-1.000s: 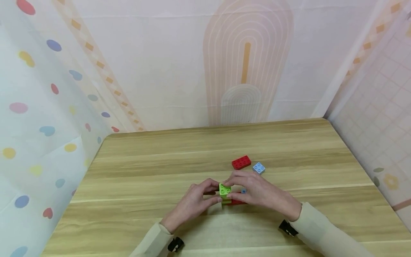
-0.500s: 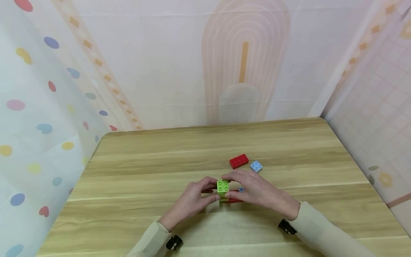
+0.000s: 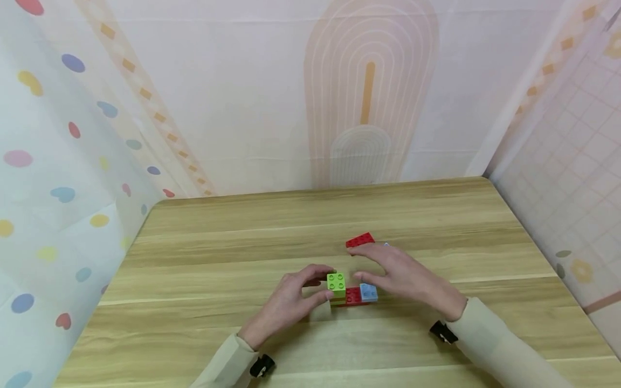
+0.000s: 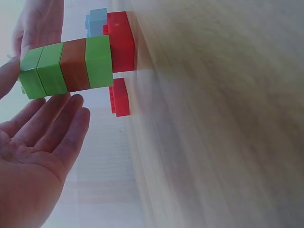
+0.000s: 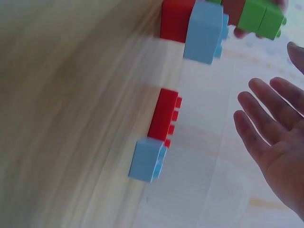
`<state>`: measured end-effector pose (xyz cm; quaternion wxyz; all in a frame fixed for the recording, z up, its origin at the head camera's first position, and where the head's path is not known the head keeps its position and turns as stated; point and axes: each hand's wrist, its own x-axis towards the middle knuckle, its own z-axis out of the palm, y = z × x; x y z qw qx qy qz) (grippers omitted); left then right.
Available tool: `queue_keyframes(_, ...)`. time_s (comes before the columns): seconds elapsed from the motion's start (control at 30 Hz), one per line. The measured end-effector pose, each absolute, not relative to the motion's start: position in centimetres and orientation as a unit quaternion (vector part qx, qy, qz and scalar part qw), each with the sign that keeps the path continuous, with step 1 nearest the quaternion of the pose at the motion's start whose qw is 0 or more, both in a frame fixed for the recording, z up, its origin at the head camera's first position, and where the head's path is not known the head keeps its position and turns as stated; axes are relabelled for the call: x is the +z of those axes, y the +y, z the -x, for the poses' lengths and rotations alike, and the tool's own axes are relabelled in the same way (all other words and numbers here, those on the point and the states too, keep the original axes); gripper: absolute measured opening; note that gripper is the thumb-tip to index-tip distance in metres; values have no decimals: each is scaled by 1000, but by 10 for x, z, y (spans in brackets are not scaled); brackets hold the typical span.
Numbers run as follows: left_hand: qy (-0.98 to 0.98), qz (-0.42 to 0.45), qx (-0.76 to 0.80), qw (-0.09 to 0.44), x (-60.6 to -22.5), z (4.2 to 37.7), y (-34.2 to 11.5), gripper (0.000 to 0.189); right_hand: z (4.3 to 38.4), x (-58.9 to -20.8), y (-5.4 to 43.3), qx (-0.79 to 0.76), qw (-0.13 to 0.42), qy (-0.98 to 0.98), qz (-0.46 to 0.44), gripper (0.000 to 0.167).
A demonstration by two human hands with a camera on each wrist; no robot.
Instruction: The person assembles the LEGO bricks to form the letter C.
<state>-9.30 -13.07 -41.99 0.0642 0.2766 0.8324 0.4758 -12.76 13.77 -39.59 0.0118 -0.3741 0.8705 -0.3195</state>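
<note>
My left hand (image 3: 283,304) pinches the top of a brick tower between thumb and fingers. The tower's top brick (image 3: 336,283) is lime green. Below it the left wrist view shows another green brick (image 4: 51,69), a brown brick (image 4: 74,65) and a green brick (image 4: 99,61) at the bottom. The tower stands on one end of a red brick (image 3: 353,296), whose other end carries a light blue brick (image 3: 368,292). My right hand (image 3: 407,275) hovers right of the tower, fingers extended and apart from it, holding nothing.
Behind the right hand, a loose red brick (image 3: 360,240) lies on the wooden table (image 3: 242,231). A loose light blue brick (image 5: 146,159) sits beside it, mostly hidden by the hand in the head view. Patterned cloth walls (image 3: 242,108) stand behind the table.
My right hand has let go of the tower's top and moved right, uncovering the red and light blue bricks at the base. The top green brick now sits straight. My left hand stays on the tower.
</note>
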Motion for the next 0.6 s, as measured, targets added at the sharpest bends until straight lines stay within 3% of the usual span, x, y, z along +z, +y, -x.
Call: queue_keyframes(0.6,852,-287,437,38,-411,94,-126,36,155,-405,145,-304,-18,876,374,45)
